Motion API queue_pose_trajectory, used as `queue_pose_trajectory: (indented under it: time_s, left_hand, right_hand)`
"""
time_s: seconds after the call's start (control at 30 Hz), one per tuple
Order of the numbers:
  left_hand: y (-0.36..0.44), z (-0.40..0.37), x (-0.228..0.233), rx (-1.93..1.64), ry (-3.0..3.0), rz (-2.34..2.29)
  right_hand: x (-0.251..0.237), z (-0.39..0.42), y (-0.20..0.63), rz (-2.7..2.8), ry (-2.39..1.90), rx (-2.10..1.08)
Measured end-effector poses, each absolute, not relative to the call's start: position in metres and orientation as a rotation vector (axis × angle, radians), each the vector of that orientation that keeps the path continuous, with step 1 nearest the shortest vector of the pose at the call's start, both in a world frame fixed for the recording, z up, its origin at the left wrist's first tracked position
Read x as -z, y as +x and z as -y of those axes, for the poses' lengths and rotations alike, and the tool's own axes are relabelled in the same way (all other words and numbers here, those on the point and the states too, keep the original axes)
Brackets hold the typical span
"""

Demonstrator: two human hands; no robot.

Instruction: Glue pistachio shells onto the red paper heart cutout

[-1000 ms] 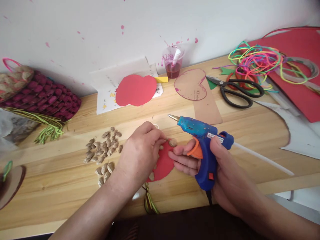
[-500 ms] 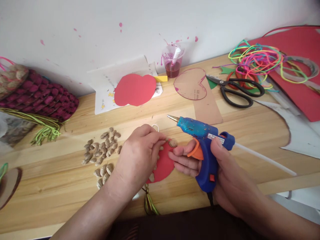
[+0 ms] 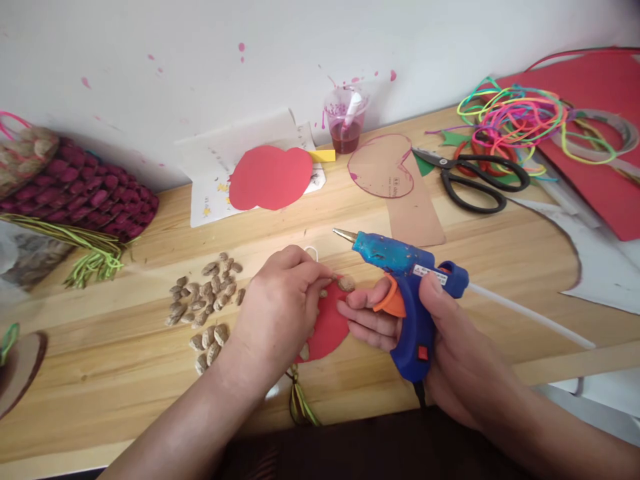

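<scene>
1. Near the front edge of the tabletop (image 3: 450, 233), the left hand (image 3: 277, 310) still pinches a shell (image 3: 345, 283) onto the red cutout (image 3: 327, 327); nothing has shifted.
2. The right hand (image 3: 450, 347) stays wrapped around the glue gun (image 3: 405, 280), its nozzle lifted clear.
3. Farther left lie loose shells (image 3: 205, 297).

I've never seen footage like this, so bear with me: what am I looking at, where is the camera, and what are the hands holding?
No machine here: a person's two bare hands, filmed by a camera worn on the head, looking down at a wooden table. The right hand grips a blue glue gun, nozzle pointing left. The left hand presses a small shell onto the rim of a red disc. A pile of shells lies to the left. Farther back lie scissors, coloured cords, a red cutout and a cup.
</scene>
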State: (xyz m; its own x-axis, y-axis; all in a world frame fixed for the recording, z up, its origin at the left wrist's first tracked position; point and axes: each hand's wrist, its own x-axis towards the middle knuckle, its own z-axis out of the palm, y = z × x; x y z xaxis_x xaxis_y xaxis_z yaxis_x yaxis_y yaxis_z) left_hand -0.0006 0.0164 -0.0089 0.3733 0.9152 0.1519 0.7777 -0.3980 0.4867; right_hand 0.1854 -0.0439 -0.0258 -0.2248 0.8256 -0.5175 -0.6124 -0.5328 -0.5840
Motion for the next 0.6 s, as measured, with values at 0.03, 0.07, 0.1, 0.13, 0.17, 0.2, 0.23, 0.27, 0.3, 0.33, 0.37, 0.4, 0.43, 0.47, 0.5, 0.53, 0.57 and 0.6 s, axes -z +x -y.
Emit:
queue_pose_trajectory:
  time_s: [0.03, 0.07, 0.1, 0.13, 0.17, 0.2, 0.23, 0.27, 0.3, 0.33, 0.37, 0.4, 0.43, 0.47, 0.5, 0.53, 0.57, 0.6]
  left_hand:
    - [-0.001, -0.016, 0.01, -0.574, 2.319, -1.479]
    - [-0.001, -0.016, 0.011, -0.575, 2.335, -1.474]
    - [-0.001, -0.016, 0.011, -0.574, 2.349, -1.469]
    - [-0.001, -0.016, 0.012, -0.57, 2.359, -1.467]
    - [0.0, -0.016, 0.013, -0.565, 2.363, -1.468]
    - [0.0, -0.016, 0.013, -0.559, 2.362, -1.471]
    - [0.0, -0.016, 0.013, -0.554, 2.358, -1.474]
    - [0.0, -0.016, 0.012, -0.553, 2.352, -1.474]
    - [-0.001, -0.016, 0.011, -0.552, 2.344, -1.465]
    - [-0.002, -0.016, 0.009, -0.55, 2.333, -1.451]
    - [-0.004, -0.015, 0.007, -0.551, 2.324, -1.436]
    - [-0.006, -0.015, 0.005, -0.562, 2.321, -1.421]
    - [-0.008, -0.015, 0.002, -0.584, 2.328, -1.408]
    - [-0.011, -0.014, 0.0, -0.611, 2.345, -1.399]
    - [-0.014, -0.014, -0.003, -0.638, 2.372, -1.39]
    - [-0.017, -0.013, -0.006, -0.659, 2.401, -1.376]
    - [-0.019, -0.012, -0.007, -0.662, 2.424, -1.352]
    - [-0.021, -0.01, -0.009, -0.642, 2.434, -1.323]
  right_hand:
    - [0.026, 0.044, 0.185, 0.316, -1.011, -1.892]
    - [0.025, 0.044, 0.185, 0.316, -1.006, -1.89]
    - [0.025, 0.044, 0.185, 0.316, -1.001, -1.886]
    - [0.024, 0.044, 0.185, 0.317, -0.996, -1.885]
    - [0.023, 0.043, 0.185, 0.319, -0.992, -1.885]
    - [0.023, 0.043, 0.185, 0.32, -0.989, -1.886]
    - [0.022, 0.043, 0.184, 0.319, -0.988, -1.885]
    - [0.022, 0.043, 0.184, 0.318, -0.985, -1.884]
    - [0.022, 0.042, 0.183, 0.316, -0.983, -1.881]
    - [0.021, 0.042, 0.183, 0.315, -0.978, -1.878]
    - [0.021, 0.042, 0.183, 0.316, -0.97, -1.875]
    - [0.021, 0.042, 0.183, 0.32, -0.96, -1.875]
    - [0.021, 0.042, 0.183, 0.324, -0.952, -1.876]
    - [0.02, 0.042, 0.183, 0.323, -0.95, -1.878]
    - [0.02, 0.042, 0.183, 0.315, -0.954, -1.878]
    - [0.02, 0.042, 0.183, 0.303, -0.96, -1.877]
    - [0.02, 0.042, 0.183, 0.288, -0.968, -1.875]
    - [0.02, 0.042, 0.183, 0.275, -0.976, -1.874]
